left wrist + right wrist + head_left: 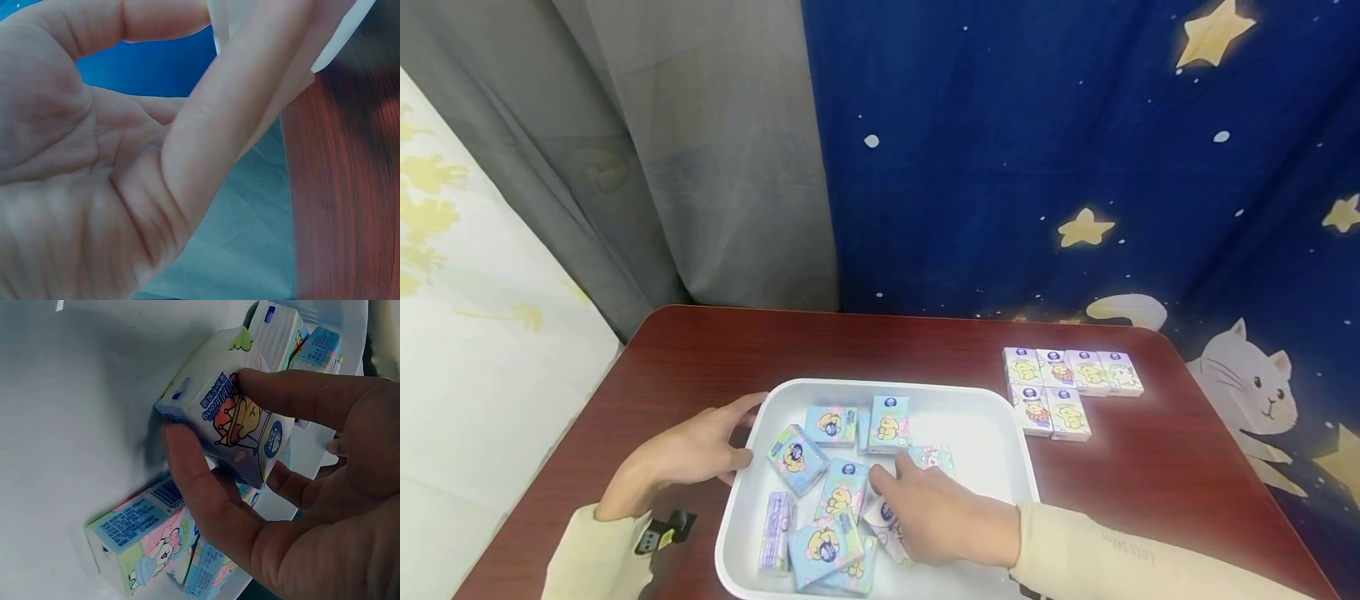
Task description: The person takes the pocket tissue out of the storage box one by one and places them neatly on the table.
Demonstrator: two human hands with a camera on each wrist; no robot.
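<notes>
A white plastic bin (1007, 450) stands on the table, holding several small cartoon-printed tissue packs. At its left rim my left hand (700, 442) grips the edge, with fingers and thumb touching the white plastic. Inside the bin, my right hand (936, 517) pinches a white and purple tissue pack (225, 412) between thumb and fingers, and the pack is tilted. Below that pack in the right wrist view lies a blue-green tissue pack (147, 531) showing a barcode. Other blue packs (797, 458) and a purple one (777, 529) lie to the left of the right hand.
To the right of the bin, several white and purple tissue packs (1067, 375) lie side by side in two rows on the red-brown table (925, 337). Grey and blue star-printed curtains (970, 167) hang behind the table. A small dark device (666, 533) sits by the left wrist.
</notes>
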